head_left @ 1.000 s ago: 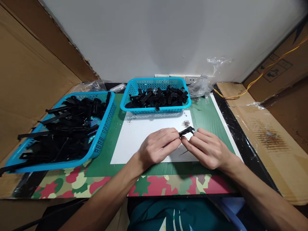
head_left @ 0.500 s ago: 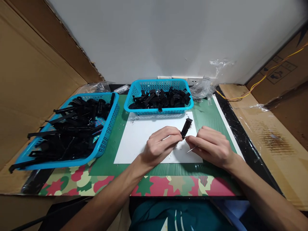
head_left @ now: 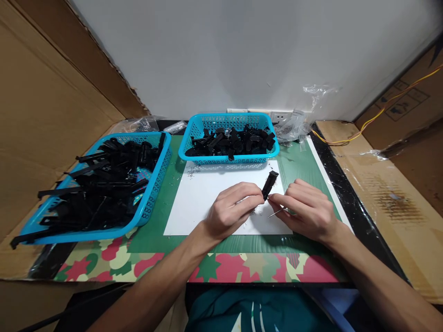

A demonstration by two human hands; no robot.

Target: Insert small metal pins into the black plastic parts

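Left grip (head_left: 233,206) pinches the part (head_left: 270,184), tilted toward one o'clock above the sheet (head_left: 197,203); right grip (head_left: 309,210) clasps a rod (head_left: 276,213). A loose pinch could let the part twist.

Workshop, probably: baskets (head_left: 207,159) of parts (head_left: 242,142)

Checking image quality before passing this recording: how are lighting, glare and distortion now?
All head view: black parts in the left basket merge darkly; the bag glints; a soft shadow dims the wall; edge distortion seems to stretch the forearms.
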